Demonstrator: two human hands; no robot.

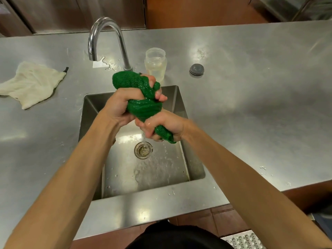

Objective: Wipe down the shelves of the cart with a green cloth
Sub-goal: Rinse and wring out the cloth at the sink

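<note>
At a stainless-steel counter [251, 87], we stand over its sunken sink [158, 173], the gooseneck tap [106, 20] arching above, and no cart anywhere in view. A crumpled white rag [30, 83] lies on the counter well to the left. Our left hand [122, 103] and right hand [163, 126] hold the green cloth [143, 106] above the basin, twisted into a rope. The left hand's fingers are clamped around the upper part and the right hand's are wrapped tight around the lower end, close above the drain [143, 150]. Water beads on the basin floor and our fingers glisten. A clear open jar [156, 63] stands behind the sink, with a small dark disc [196, 69] beside it. We judge the job barely begun: the cloth is being wrung out, and every shelf remains to be wiped.
</note>
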